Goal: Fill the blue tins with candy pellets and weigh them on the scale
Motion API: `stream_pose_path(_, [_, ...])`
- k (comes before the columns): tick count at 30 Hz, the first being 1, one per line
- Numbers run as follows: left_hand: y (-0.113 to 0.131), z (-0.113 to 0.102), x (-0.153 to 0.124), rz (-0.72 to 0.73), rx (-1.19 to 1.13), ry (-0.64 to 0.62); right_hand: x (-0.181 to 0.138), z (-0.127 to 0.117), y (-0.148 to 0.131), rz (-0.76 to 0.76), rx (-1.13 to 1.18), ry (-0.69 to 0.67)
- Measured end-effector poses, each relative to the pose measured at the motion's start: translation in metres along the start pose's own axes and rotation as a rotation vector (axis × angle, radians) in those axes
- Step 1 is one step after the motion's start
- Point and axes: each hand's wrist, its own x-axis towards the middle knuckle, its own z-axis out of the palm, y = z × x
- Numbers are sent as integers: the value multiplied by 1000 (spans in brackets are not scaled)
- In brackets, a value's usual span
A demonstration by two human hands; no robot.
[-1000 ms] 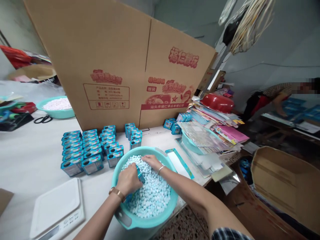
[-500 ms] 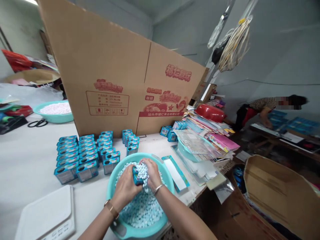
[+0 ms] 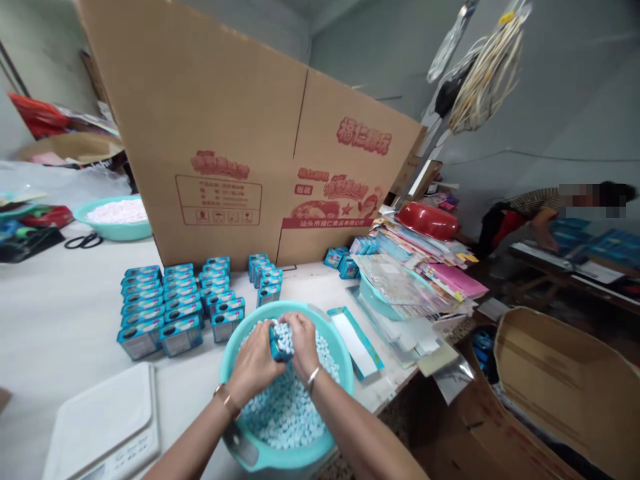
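The scene is suggesting a packing workshop: blue boxes (image 3: 183, 335) are standing in rows on a table (image 3: 90, 300), a scale (image 3: 105, 417) is sitting near left, a printed carton (image 3: 215, 127) is rising behind, and far right a person (image 3: 534, 205) is bending over a bench (image 3: 543, 261).

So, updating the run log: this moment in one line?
left hand: holds blue box | right hand: beside it, at pellets | below: teal basin
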Motion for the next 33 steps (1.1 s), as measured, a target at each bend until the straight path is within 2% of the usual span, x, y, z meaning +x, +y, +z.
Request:
stream_pose_path(9, [3, -3, 2, -15, -70, 0, 0, -2, -14, 3, 19, -8])
stream_pose_path(24, [6, -9, 4, -23, -56, -67, -3, -6, -15, 4, 34, -8])
stream_pose_path(33, [1, -5, 2, -3, -71, -30, -2, -7, -20, -23, 34, -27])
